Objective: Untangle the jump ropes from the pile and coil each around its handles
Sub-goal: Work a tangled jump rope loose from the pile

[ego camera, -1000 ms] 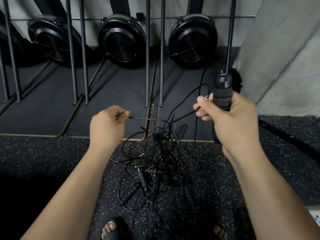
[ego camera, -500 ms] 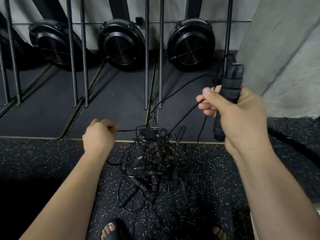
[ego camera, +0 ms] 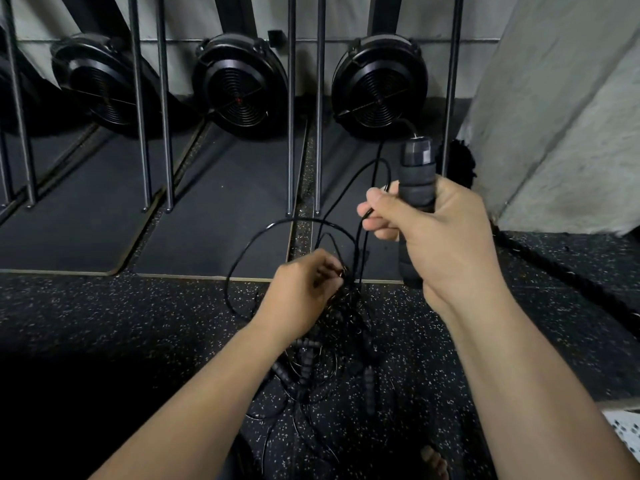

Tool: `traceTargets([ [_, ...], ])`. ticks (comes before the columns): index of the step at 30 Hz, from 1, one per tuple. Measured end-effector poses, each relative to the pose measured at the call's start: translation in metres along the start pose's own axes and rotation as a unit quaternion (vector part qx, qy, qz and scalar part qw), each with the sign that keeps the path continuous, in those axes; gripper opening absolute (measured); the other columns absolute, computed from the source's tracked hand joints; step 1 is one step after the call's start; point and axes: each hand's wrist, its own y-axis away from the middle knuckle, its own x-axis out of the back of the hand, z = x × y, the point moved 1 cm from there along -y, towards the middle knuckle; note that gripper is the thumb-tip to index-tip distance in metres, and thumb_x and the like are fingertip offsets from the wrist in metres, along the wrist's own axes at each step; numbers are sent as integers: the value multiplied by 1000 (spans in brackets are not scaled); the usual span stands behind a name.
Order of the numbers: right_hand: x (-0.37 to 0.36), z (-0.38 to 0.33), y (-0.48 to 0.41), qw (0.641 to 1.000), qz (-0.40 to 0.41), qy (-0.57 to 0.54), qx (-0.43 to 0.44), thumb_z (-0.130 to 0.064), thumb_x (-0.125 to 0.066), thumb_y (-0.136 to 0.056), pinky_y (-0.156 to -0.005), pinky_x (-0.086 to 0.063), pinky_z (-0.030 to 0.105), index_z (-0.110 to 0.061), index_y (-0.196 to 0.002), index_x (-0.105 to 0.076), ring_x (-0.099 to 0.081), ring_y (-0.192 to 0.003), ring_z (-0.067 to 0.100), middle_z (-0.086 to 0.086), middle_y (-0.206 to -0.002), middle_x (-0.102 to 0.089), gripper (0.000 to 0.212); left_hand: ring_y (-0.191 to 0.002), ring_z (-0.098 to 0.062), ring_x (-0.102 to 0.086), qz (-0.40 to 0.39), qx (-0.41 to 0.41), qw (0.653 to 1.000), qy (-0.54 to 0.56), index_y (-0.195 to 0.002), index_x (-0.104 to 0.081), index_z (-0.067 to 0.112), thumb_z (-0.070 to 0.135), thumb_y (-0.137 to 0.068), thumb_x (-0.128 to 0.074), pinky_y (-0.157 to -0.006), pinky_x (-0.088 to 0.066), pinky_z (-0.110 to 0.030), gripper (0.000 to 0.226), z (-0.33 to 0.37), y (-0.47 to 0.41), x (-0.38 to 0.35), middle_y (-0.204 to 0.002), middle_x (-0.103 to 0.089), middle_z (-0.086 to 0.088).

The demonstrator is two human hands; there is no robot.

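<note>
The right hand grips a foam handle, fingers wrapped round it and the thumb laid across the front. Half a second ago the handle leaned to the right at its top; now it stands almost upright, and the hand sits a little further left. A cord leaves the handle's cap, bends over and drops past the fingertips of that hand, then runs down into the pile.

The left hand has changed most. Earlier it was out to the left of the pile, drawing a strand taut sideways. Now it is at the top of the tangle, just under the right hand, with its fingers curled in among the strands. The frame is too blurred to show whether they pinch one. The strand that was taut now bows in a slack loop, rising over the left hand and falling down its left side.

The pile lies on the speckled floor between the forearms, black cords and several ribbed handles knotted together, much as before. Beyond it are dark mats, upright metal rails and three round black fans along the wall.
</note>
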Motion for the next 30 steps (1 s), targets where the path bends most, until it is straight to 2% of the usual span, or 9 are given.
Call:
traceTargets([
  [2, 0, -4, 1, 1000, -1, -23, -8, -13, -79, -96, -72, -61, 31, -13, -97, -72, -80, -81, 22, 6, -89, -82, 8, -88, 4, -70, -22, 2, 999, -39, -106, -75, 33, 29, -97, -78, -80, -53, -12, 11, -3, 0, -1, -94, -75, 19],
  [6, -1, -8, 2, 998, -3, -56, -12, -12, -79, -96, -70, -61, 29, -9, -99, -71, -79, -79, 21, 9, -89, -82, 9, -95, 3, -70, -69, -5, 997, -29, -115, -78, 35, 36, -98, -76, -90, -58, -24, 17, -3, -1, -5, -105, -76, 19],
  [8, 0, -8, 1, 998, -3, -68, -11, -13, -79, -97, -69, -60, 28, -8, -100, -71, -79, -79, 21, 10, -90, -82, 10, -99, -2, -70, -64, -25, 997, -32, -113, -80, 31, 38, -99, -75, -91, -58, -31, 17, -2, -2, -7, -107, -75, 17],
  [12, 3, -5, -1, 996, 15, -86, -5, -15, -78, -97, -68, -59, 26, -5, -101, -72, -77, -80, 19, 11, -92, -82, 13, -90, -7, -65, -29, -61, 996, -64, -103, -83, 19, 30, -96, -79, -85, -55, -32, 14, -2, -4, -8, -98, -63, 17],
  [15, 5, -5, -4, 995, 19, -101, -9, -16, -80, -95, -63, -56, 24, -8, -103, -72, -76, -80, 18, 12, -98, -82, 13, -86, -9, -66, -17, -69, 995, -71, -96, -80, 21, 33, -95, -79, -80, -56, -35, 12, -1, -3, -6, -97, -61, 17],
  [17, 5, -1, -5, 995, -12, -97, -31, -18, -84, -91, -58, -52, 25, -9, -103, -75, -71, -74, 15, 13, -101, -81, 18, -83, -11, -66, -10, -88, 994, -68, -93, -77, 22, 32, -95, -79, -77, -57, -38, 11, 1, -3, -4, -96, -60, 16],
  [20, 0, 11, -4, 993, -56, -65, -80, -19, -90, -85, -56, -49, 26, -11, -101, -77, -63, -67, 13, 6, -91, -80, 23, -82, -12, -63, -1, -135, 988, -69, -93, -73, 20, 31, -96, -78, -74, -56, -39, 12, 8, -4, -1, -94, -57, 11],
  [24, -3, 23, -6, 997, -18, 36, -72, -26, -90, -87, -51, -48, 25, -12, -95, -74, -57, -53, 10, -5, -61, -66, 22, -88, -14, -60, -14, -161, 984, -81, -90, -69, 19, 34, -98, -75, -74, -56, -42, 18, 15, -5, 1, -93, -56, 8],
  [30, -2, 35, -11, 986, -47, 101, -127, -44, -87, -89, -54, -49, 31, -10, -87, -73, -59, -55, 13, 0, -65, -66, 36, -85, -9, -55, -31, -180, 978, -99, -88, -69, 18, 29, -98, -76, -75, -53, -36, 16, 25, 3, 6, -89, -53, 16],
])
